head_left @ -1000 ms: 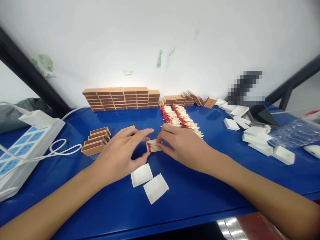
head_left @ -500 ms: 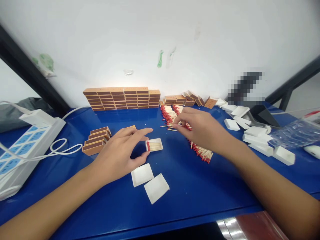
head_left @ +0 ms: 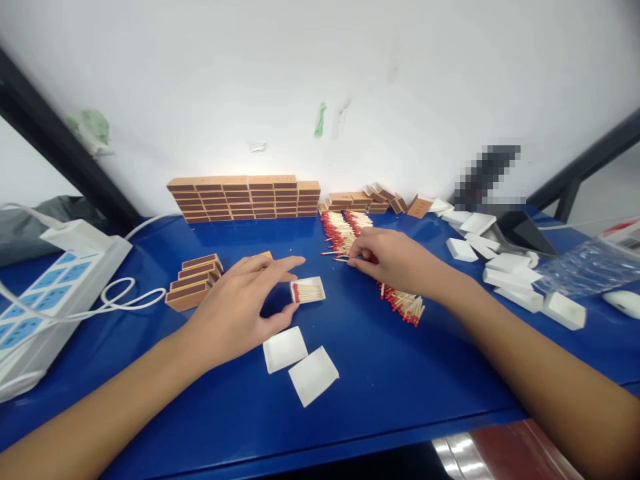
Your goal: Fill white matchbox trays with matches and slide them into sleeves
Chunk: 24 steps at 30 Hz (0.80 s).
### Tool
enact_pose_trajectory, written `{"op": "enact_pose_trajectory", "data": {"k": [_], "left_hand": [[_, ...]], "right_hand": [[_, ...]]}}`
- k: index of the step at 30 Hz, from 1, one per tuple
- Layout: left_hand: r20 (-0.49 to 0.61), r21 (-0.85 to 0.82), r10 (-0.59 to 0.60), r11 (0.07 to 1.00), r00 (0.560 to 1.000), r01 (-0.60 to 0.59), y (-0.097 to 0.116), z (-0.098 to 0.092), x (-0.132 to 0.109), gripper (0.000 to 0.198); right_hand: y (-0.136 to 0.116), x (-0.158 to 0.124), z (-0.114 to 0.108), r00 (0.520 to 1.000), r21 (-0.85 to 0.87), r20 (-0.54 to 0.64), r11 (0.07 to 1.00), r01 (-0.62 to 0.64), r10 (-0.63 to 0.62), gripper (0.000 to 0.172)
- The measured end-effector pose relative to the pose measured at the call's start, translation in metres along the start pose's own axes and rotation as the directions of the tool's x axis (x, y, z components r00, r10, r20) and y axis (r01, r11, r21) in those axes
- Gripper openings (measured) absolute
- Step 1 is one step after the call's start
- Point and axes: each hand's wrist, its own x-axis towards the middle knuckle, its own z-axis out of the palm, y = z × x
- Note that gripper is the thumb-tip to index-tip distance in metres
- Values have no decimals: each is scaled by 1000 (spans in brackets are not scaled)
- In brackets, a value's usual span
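My left hand rests on the blue table with thumb and fingers apart. Its thumb tip is at the near left corner of a small white matchbox tray, which holds a row of red-headed matches. Over the match pile, my right hand has thumb and forefinger pinched at the end of a match. Its other fingers are curled, and the hand covers part of the pile. Two white trays lie nearer to me, their flat faces up.
Matchbox sleeves are stacked against the wall, with looser ones to their right. More sleeves lean beside my left hand. White trays are scattered at right near a plastic bottle. A power strip with white cable is at left.
My right hand has shifted slightly toward me and lower over the match pile, its fingertips now at a match. My left hand and the tray have stayed in place.
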Motion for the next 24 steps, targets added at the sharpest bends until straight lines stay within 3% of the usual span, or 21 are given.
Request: {"op": "enact_pose_trajectory", "data": {"k": [8,13,24], "left_hand": [[0,2,-1,1000,1000,1,0,0,1,60],[13,-4,-5,1000,1000,5,1,0,0,58],[14,-10,-7,1000,1000,7,1,-1,0,59]], "right_hand": [[6,-1,-1,999,-8,31,1000,-25,26,9],[11,-1,-1,999,-16,-45,1000,-20,19,9],[9,-2,-4,1000,-15,21,1000,7,-6,14]]}}
